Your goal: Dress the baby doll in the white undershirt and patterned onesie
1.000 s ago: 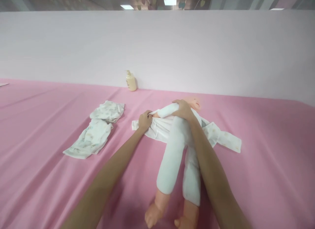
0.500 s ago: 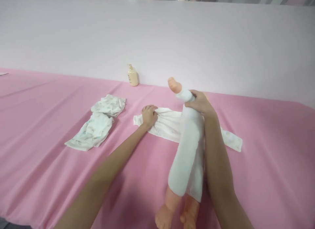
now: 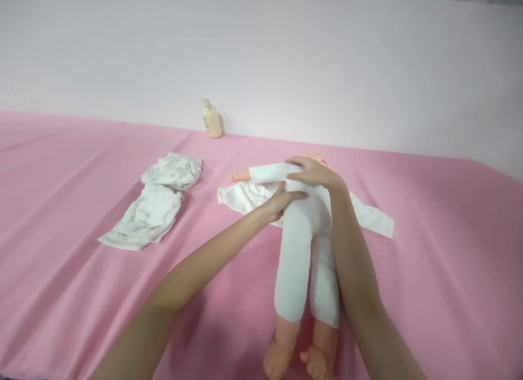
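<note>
A baby doll [image 3: 304,243] in a white bodysuit lies on its back on the pink cloth [image 3: 73,293], feet toward me, on top of a spread white garment [image 3: 245,197]. My right hand [image 3: 312,172] rests over the doll's chest and upper arm, fingers curved around it. My left hand [image 3: 281,201] presses against the doll's side at the waist, fingers together and flat. The doll's left-side arm [image 3: 255,174] sticks out over the garment. Its head is mostly hidden behind my right hand.
Two folded patterned baby clothes [image 3: 157,208] lie to the left of the doll. A small cream pump bottle [image 3: 211,119] stands at the back against the pale wall [image 3: 286,64]. The pink cloth stretches wide on both sides.
The doll's raised arm has come down and now lies out to the left. My left hand left the garment's sleeve and moved right to the doll's waist. The right hand lowered onto its chest.
</note>
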Demonstrator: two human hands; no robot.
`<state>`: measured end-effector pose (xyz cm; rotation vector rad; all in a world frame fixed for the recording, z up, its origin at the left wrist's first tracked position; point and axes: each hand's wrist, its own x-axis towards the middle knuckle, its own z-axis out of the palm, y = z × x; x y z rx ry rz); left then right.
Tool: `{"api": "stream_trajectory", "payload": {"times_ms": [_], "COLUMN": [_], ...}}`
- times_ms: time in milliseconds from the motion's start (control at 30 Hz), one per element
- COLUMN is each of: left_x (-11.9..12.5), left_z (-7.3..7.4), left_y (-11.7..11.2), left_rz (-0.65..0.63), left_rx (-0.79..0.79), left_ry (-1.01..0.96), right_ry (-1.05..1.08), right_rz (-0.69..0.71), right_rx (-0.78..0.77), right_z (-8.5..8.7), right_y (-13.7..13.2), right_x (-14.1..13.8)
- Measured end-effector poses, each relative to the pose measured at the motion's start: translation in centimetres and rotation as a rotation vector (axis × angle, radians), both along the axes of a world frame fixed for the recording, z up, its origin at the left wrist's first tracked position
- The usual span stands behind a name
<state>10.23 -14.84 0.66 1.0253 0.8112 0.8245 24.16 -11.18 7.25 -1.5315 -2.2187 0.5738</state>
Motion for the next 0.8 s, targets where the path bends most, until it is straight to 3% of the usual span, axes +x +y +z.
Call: {"api": "stream_trajectory", "payload": {"times_ms": [267, 367, 467, 533, 667, 800], "left_x": [-2.5, -3.6, -4.6, -5.1, -6.6, -8.0], "left_z": [3.5, 4.5, 5.3, 5.8, 6.7, 7.4], "left_y": [1.2, 1.4, 1.7, 1.9, 2.2, 2.5], "left_rz": [0.017, 0.004, 0.018, 0.046, 0.096, 0.138], "left_rx": [0.157, 0.201, 0.23, 0.246, 0.275, 0.315], "left_ry": [0.032, 0.029, 0.004, -0.009, -0.039, -0.008], "right_ry": [0.3, 0.191, -0.083, -0.198, -0.231, -0.279], "right_rz": [-0.065, -0.187, -0.399, -0.455, -0.483, -0.644], "right_rx": [0.007, -0.032, -0.111, -0.159, -0.289, -0.346], "right_z": [2.7, 3.0, 2.7, 2.4, 1.7, 0.5], "right_y": [-2.9, -3.4, -3.3, -3.0, -2.2, -1.7], "right_x": [4.0, 5.0, 5.7, 5.9, 6.5, 8.7]}}
